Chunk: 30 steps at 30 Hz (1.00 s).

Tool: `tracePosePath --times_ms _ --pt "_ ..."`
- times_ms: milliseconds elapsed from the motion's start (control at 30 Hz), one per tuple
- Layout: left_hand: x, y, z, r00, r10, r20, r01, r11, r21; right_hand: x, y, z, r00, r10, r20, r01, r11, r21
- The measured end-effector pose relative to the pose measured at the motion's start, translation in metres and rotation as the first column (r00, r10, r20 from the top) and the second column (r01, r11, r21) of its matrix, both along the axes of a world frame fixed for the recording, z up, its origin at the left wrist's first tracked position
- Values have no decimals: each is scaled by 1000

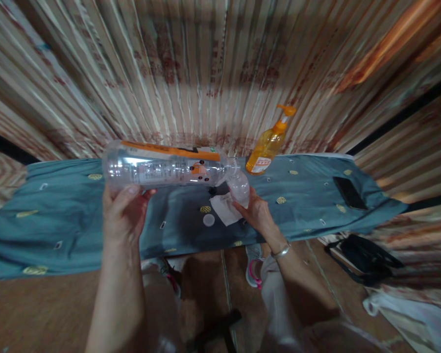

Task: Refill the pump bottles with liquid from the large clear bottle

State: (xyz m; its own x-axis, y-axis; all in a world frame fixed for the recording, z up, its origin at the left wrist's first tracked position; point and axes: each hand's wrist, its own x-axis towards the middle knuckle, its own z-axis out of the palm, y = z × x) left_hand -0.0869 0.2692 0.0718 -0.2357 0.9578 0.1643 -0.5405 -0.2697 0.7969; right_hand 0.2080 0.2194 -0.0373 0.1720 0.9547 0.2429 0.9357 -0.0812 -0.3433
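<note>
A large clear plastic bottle (161, 166) with an orange label lies level in the air, its neck toward the right. My left hand (127, 211) is wrapped under its base end. In my right hand (257, 212) is a small clear plastic cup (239, 189), tilted, its mouth against or close to the bottle's neck. I cannot tell whether any liquid is passing between them. Below the cup a white tissue (225, 208) lies on the cloth, close to my right fingers. A round whitish cap (208, 219) rests left of the tissue.
An orange pump bottle (266, 147) stands behind the cup. A black phone (350, 192) lies at the right of the patterned blue-green cloth (77, 220). A small dark object (212, 190) sits under the bottle's neck. On the floor at right is a black bag (363, 257). Curtains hang behind.
</note>
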Motion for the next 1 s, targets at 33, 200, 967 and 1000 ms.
tracePosePath --times_ms 33,200,967,1000 --pt "0 0 0 1000 3 3 -3 1000 -2 0 0 0 1000 -1 -2 1 1000 -4" --pt "1 -1 2 1000 0 -6 0 1000 -9 0 0 -2 1000 -3 3 3 1000 8" --pt "0 1 -1 1000 -7 1 7 1000 3 0 0 -1 1000 0 -5 0 1000 4" --pt "0 1 -2 1000 -10 -2 10 1000 10 0 0 -1 1000 -3 -3 3 1000 -2"
